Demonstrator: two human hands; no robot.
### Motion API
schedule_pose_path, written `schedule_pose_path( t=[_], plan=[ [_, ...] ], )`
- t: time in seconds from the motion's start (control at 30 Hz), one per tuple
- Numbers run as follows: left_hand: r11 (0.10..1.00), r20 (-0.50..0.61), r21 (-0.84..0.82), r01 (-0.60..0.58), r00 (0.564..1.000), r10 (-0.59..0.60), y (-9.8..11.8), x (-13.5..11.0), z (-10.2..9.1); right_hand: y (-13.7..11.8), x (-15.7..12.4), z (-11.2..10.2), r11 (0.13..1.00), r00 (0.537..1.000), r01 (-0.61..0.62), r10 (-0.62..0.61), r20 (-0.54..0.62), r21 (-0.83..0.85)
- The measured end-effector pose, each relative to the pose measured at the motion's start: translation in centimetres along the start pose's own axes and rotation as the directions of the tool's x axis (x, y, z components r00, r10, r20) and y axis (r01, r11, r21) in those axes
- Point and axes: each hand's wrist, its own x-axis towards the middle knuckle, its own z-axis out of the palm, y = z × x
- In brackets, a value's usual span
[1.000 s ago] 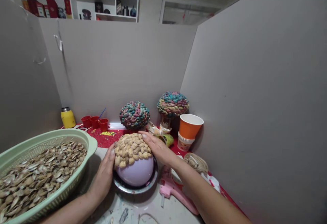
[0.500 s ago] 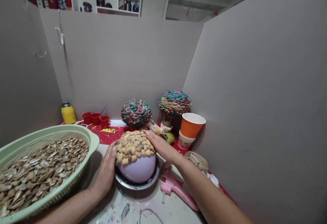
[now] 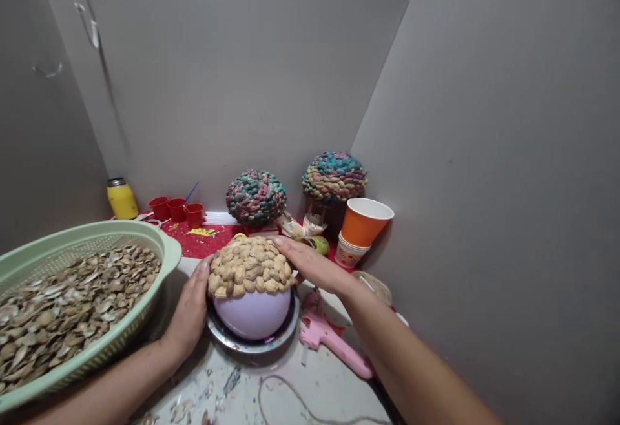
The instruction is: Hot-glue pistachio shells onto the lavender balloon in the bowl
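Note:
A lilac balloon (image 3: 252, 315) rests in a round metal bowl (image 3: 232, 345), its upper half covered in rows of tan peanut shells (image 3: 250, 266). My left hand (image 3: 190, 312) cups the left side, fingers lying along the shells. On the other side, my right hand (image 3: 310, 265) rests its fingers over the upper right of the shell layer. Both hands hold the balloon between them; some right fingertips are hidden behind it. Right of the bowl, under my right forearm, lies a pink glue gun (image 3: 329, 338).
A green basket (image 3: 169, 254) of loose shell halves stands at left. Behind are two multicoloured shell-covered balls (image 3: 256, 197), red cups (image 3: 194, 216), a yellow bottle (image 3: 123, 199) and an orange paper cup (image 3: 365, 226) on stacked cups. A cord (image 3: 290, 387) crosses the front; grey partitions enclose the table.
My view has tilted downward, showing more of the table front and less shelf. The balloon has turned slightly in the bowl, with both hands still on it.

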Motion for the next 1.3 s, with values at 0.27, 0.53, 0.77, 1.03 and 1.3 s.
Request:
schedule_pose_path(
  t=[0.27,0.53,0.77,1.03,1.3],
  plan=[
    [0.999,0.022,-0.017,-0.048,0.999,0.049,-0.7,-0.2,-0.1,-0.2,-0.1,-0.1,1.0,0.999,0.028,-0.028,0.033,-0.002],
    [0.991,0.037,-0.053,-0.121,0.992,0.123,-2.0,0.4,-0.1,0.1,0.0,-0.6,1.0,0.991,0.023,-0.022,0.13,-0.011],
    [0.979,0.039,-0.107,-0.172,0.984,0.177,-1.9,1.3,-0.2,-1.8,-2.2,0.3,0.999,0.999,-0.007,0.01,0.053,-0.052],
    [0.952,0.014,-0.194,-0.236,0.97,0.244,-0.3,1.9,-0.5,-3.8,-2.8,2.5,0.998,0.985,0.017,-0.006,-0.172,0.064],
    [0.946,0.005,-0.287,-0.152,0.987,0.16,1.9,2.0,-1.2,-3.0,-1.7,3.4,0.88,0.959,-0.054,0.177,-0.22,0.472]
  ],
)
